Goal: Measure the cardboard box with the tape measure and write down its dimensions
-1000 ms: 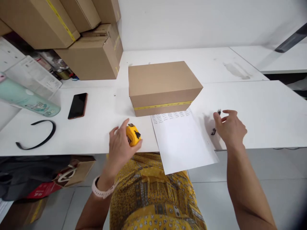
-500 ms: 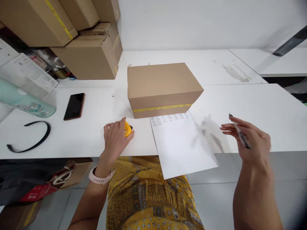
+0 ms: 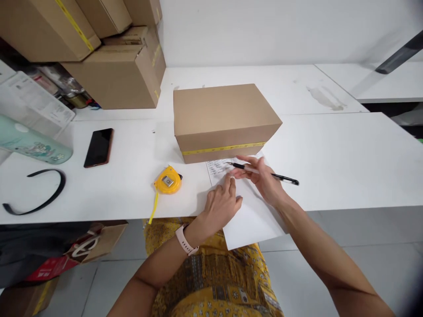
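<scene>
My right hand (image 3: 264, 182) holds a black pen (image 3: 284, 178), its tip over the handwritten lines near the top of a white sheet of paper (image 3: 251, 229). My left hand (image 3: 221, 203) rests on the sheet's left side, holding nothing, with its fingers stretched toward the writing. A yellow tape measure (image 3: 168, 180) lies on the table left of the paper, a short length of its blade sticking out toward the front edge. Behind the hands a closed cardboard box (image 3: 224, 114) with yellow tape along its side covers the paper's upper end.
A phone (image 3: 99, 147), a black curved band (image 3: 59, 189) and a mint-green bottle (image 3: 36, 143) lie on the left of the white table (image 3: 343, 167). Stacked cardboard boxes (image 3: 115, 77) stand at the back left. The paper overhangs the front edge.
My left hand has let go of the tape measure and moved right onto the paper. My right hand has come in from the right, bringing the pen over the written lines.
</scene>
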Motion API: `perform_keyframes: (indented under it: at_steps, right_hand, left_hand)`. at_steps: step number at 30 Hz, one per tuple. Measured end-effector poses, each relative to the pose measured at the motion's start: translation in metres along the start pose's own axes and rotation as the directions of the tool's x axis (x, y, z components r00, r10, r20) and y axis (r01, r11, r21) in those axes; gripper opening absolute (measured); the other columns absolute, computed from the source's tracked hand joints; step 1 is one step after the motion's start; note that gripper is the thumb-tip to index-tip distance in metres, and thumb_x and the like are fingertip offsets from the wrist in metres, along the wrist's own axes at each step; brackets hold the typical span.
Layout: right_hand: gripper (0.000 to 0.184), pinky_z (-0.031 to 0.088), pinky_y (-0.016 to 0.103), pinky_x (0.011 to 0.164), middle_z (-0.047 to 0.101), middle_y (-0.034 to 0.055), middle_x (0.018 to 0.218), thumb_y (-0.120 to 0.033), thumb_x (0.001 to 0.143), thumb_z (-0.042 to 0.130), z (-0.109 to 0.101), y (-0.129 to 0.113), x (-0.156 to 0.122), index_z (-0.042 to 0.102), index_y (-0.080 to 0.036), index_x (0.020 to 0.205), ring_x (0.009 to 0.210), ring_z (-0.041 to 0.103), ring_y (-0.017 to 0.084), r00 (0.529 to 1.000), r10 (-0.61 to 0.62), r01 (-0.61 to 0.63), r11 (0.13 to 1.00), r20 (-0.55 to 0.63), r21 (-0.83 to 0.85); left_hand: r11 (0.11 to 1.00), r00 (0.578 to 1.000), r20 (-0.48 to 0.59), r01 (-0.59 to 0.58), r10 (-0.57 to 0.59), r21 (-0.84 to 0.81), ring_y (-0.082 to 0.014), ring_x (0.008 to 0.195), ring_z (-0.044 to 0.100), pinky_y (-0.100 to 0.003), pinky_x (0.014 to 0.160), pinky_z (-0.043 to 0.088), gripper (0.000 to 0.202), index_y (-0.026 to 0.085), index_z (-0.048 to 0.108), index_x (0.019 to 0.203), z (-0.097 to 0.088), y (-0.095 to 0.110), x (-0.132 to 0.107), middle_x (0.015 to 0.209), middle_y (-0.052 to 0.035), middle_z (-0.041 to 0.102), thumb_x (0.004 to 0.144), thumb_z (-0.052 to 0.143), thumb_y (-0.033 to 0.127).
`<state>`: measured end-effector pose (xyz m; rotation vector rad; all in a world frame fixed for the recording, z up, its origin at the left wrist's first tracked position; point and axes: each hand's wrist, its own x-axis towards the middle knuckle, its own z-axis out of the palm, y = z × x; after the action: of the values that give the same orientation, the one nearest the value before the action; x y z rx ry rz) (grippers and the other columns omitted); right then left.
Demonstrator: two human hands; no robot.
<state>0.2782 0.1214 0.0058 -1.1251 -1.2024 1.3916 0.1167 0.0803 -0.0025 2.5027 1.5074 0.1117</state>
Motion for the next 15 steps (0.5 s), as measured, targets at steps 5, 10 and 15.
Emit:
perform_keyframes:
  at_steps: [5,10,15]
  right_hand:
    - [0.037,0.053,0.034,0.075,0.072,0.0034,0.087,-0.053,0.072,0.085,0.007,0.02,0.028,0.071,-0.022,0.087,0.079,0.065,0.017,0.996,0.062,-0.063,0.998,-0.061,-0.023]
    - [0.033,0.044,0.029,0.061,0.064,-0.0004,0.076,-0.05,0.079,0.079,0.01,0.033,0.033,0.063,-0.021,0.082,0.067,0.055,0.013,0.993,-0.053,0.031,0.982,-0.109,-0.187]
    - [0.033,0.043,0.03,0.059,0.062,-0.0005,0.075,-0.05,0.08,0.078,0.007,0.032,0.031,0.06,-0.022,0.086,0.065,0.053,0.014,0.991,-0.074,0.047,0.973,-0.109,-0.227]
  left_hand:
    - [1.0,0.999,0.034,0.007,-0.007,0.006,-0.0305,0.105,0.072,-0.038,0.079,0.061,0.059,0.01,0.045,0.151,0.001,-0.003,0.003,0.161,-0.0247,0.039,0.1,0.051,0.04]
    - [1.0,1.0,0.025,0.014,-0.014,-0.022,-0.0307,0.1,0.072,-0.04,0.077,0.062,0.063,0.009,0.043,0.152,0.007,-0.004,0.004,0.159,-0.0257,0.041,0.1,0.052,0.042]
    - [1.0,1.0,0.021,0.005,-0.004,-0.026,-0.0321,0.106,0.072,-0.039,0.077,0.062,0.061,0.008,0.044,0.15,0.01,-0.005,0.004,0.158,-0.0256,0.042,0.1,0.05,0.043]
